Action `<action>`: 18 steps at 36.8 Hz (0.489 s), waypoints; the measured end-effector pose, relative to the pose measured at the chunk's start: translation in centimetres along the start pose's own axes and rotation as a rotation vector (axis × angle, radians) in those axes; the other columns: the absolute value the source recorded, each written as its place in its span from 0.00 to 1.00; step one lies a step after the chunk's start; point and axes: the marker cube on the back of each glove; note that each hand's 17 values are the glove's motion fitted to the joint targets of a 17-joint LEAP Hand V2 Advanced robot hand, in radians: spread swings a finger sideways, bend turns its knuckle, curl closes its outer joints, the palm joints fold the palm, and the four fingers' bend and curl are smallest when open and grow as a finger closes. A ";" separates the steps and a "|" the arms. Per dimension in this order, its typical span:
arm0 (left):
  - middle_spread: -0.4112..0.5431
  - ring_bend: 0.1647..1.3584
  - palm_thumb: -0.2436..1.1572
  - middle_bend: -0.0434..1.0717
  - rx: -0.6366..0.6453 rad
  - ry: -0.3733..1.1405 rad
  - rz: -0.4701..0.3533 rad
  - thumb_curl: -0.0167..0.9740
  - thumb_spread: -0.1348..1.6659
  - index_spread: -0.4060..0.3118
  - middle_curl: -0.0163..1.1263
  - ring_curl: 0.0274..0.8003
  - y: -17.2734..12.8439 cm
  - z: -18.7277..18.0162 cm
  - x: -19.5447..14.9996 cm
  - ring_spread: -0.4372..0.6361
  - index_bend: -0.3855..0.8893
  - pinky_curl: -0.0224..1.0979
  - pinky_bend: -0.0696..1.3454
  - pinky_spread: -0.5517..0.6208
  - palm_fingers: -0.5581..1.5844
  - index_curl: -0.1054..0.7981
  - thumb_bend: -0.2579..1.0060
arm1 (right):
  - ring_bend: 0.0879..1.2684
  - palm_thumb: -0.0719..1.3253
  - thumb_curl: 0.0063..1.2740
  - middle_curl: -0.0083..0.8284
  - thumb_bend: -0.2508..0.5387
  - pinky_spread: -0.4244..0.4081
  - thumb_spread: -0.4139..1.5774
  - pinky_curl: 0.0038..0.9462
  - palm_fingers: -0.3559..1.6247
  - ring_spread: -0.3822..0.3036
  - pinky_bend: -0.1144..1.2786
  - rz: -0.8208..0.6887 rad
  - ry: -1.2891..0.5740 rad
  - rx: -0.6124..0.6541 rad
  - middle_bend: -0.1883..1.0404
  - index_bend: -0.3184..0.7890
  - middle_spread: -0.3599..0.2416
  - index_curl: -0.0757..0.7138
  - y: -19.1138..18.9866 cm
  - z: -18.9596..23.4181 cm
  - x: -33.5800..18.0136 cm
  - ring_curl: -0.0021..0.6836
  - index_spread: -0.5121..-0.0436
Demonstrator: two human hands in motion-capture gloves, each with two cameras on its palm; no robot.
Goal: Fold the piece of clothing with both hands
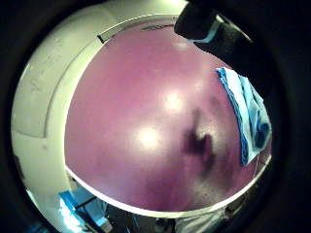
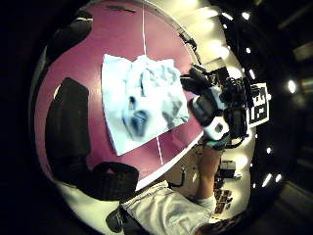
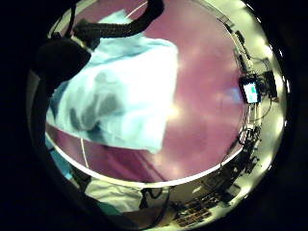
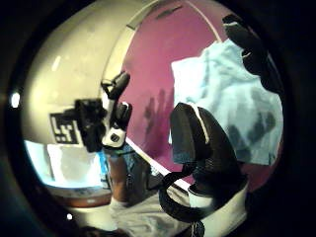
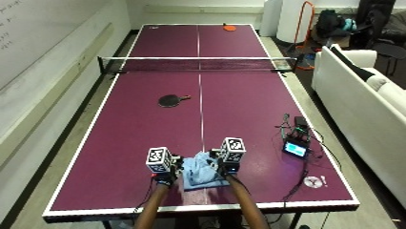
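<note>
A light blue garment point(image 5: 202, 174) lies bunched in a rough rectangle on the purple table point(image 5: 152, 129), near its front edge and across the white centre line. My left hand point(image 5: 166, 177) hovers just left of it, its fingers point(image 4: 118, 106) spread and holding nothing. My right hand point(image 5: 227, 168) is at the cloth's right edge, fingers point(image 2: 198, 81) loosely extended, apart from the fabric. The garment point(image 2: 142, 103) shows creases and darker folds in its middle. The cloth point(image 3: 120, 96) lies close under my right palm, and only its edge point(image 1: 245, 114) shows beside my left little finger.
A black paddle point(image 5: 172, 100) lies mid-table and a red paddle point(image 5: 229, 27) at the far end beyond the net point(image 5: 198, 63). A small screen device point(image 5: 296, 149) with cables and a disc point(image 5: 311, 181) sit at the right edge. A white sofa point(image 5: 365, 95) stands to the right.
</note>
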 end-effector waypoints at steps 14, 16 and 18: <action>0.35 0.32 0.40 0.19 0.108 -0.091 0.160 0.26 0.92 0.39 0.32 0.39 -4.3 4.4 3.3 0.49 0.43 0.32 0.18 0.84 0.50 0.53 0.29 | 0.27 0.47 0.27 0.51 0.29 0.75 0.83 0.36 0.46 0.46 0.30 0.252 0.319 0.194 0.41 0.45 0.40 0.40 1.4 -4.9 13.0 0.50 0.39; 0.35 0.32 0.40 0.19 0.129 -0.106 0.168 0.26 0.91 0.38 0.32 0.39 -4.3 4.0 3.7 0.49 0.43 0.32 0.18 0.84 0.50 0.53 0.28 | 0.25 0.47 0.26 0.50 0.30 0.76 0.84 0.36 0.46 0.48 0.29 0.261 0.297 0.218 0.40 0.44 0.40 0.40 1.7 -5.4 13.4 0.49 0.38; 0.36 0.32 0.39 0.19 0.214 -0.158 0.178 0.26 0.91 0.38 0.32 0.39 -5.1 3.2 3.7 0.49 0.43 0.32 0.18 0.84 0.50 0.53 0.28 | 0.25 0.46 0.26 0.50 0.30 0.77 0.84 0.35 0.47 0.49 0.29 0.264 0.278 0.239 0.40 0.43 0.41 0.41 2.0 -5.8 13.4 0.48 0.38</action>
